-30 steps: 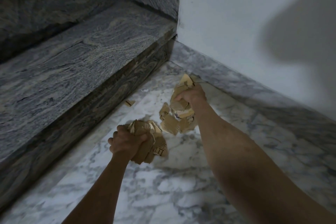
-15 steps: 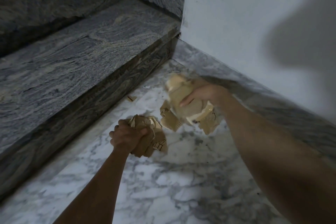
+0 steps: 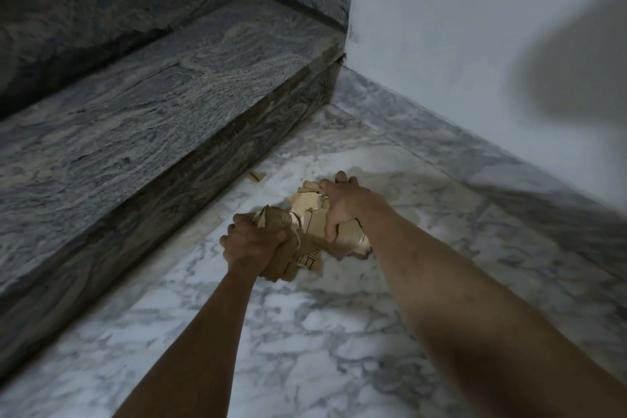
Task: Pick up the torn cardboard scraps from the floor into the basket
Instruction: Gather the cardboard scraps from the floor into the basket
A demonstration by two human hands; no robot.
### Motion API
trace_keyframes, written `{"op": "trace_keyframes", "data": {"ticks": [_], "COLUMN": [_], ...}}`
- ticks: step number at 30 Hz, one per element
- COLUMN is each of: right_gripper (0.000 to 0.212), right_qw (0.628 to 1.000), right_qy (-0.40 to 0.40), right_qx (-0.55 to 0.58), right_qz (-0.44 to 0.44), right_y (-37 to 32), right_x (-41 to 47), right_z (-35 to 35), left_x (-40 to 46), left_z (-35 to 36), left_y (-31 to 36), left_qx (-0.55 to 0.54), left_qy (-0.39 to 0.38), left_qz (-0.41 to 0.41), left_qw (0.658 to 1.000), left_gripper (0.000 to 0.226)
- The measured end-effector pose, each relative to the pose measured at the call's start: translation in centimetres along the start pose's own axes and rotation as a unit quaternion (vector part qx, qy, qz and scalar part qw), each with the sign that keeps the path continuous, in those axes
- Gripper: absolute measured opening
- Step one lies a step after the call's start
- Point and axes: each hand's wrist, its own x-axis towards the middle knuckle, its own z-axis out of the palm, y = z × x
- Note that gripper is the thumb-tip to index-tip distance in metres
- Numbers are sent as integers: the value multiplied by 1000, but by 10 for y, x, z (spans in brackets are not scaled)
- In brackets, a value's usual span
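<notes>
Fingers (image 3: 283, 237) of the left hand (image 3: 252, 246) are curled tight around a crumpled bunch of cardboard scraps (image 3: 288, 260). Some brown bits stick out under the fist, and one has dark print on it. Just to the right of those fingers, the right hand (image 3: 346, 205) presses down on more scraps (image 3: 314, 214), with its fingers bent over the pile and gripping it. Both bunches touch each other, just above the white marble floor (image 3: 339, 332). Up and left of the fingers, one small scrap (image 3: 256, 176) lies alone on the floor, right against the dark stone step (image 3: 152, 102). Behind the hands is a pale wall (image 3: 458, 27).
</notes>
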Motion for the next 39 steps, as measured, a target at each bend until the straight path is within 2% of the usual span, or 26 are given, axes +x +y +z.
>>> {"op": "trace_keyframes", "data": {"ticks": [6,12,16,18,19,21,23,24,26,28,30,33,34,36,37,39], "right_gripper": [117,103,106,108,102,74,51,47,45,49,55,60,52,30,31,59], "right_qw": [997,991,986,962,941,892,854,839,814,799,776,772,770,743,730,716], "right_qy": [79,133,121,113,115,124,136,143,156,166,165,151,142,127,130,143], "right_qx": [-10,4,114,247,319,434,502,525,559,578,609,618,622,657,671,681], "right_qz": [-21,-17,9,22,26,33,26,20,2,-10,-10,-13,-18,-8,14,63], "right_y": [-6,-7,7,23,33,52,72,83,105,127,145,168,175,186,192,199], "right_x": [-15,-31,-40,-46,-49,-55,-62,-64,-68,-74,-87,-132,-152,-199,-225,-280], "right_z": [11,20,23,21,19,13,5,2,-3,-7,-8,-12,-14,-22,-28,-47], "left_x": [-25,-35,-42,-37,-33,-34,-36,-35,-36,-44,-60,-96,-110,-140,-156,-188], "left_z": [1,-7,-9,-7,-5,-2,3,7,15,21,21,8,0,-16,-26,-44], "left_y": [0,-2,-6,-8,-10,-7,-2,2,14,34,56,86,97,122,136,167], "left_qx": [-68,-133,-196,-260,-292,-350,-393,-415,-455,-472,-457,-423,-413,-396,-388,-368], "left_qy": [36,5,1,-15,-26,-42,-63,-73,-99,-121,-142,-165,-175,-181,-185,-206], "left_qz": [14,-30,-29,-36,-43,-56,-71,-71,-64,-63,-65,-67,-68,-61,-58,-56], "left_qw": [997,991,980,965,955,934,915,904,883,871,876,889,891,898,901,905], "left_gripper": [71,75,79,88,90,84,96,101,91,62,40,39,41,40,39,46]}}
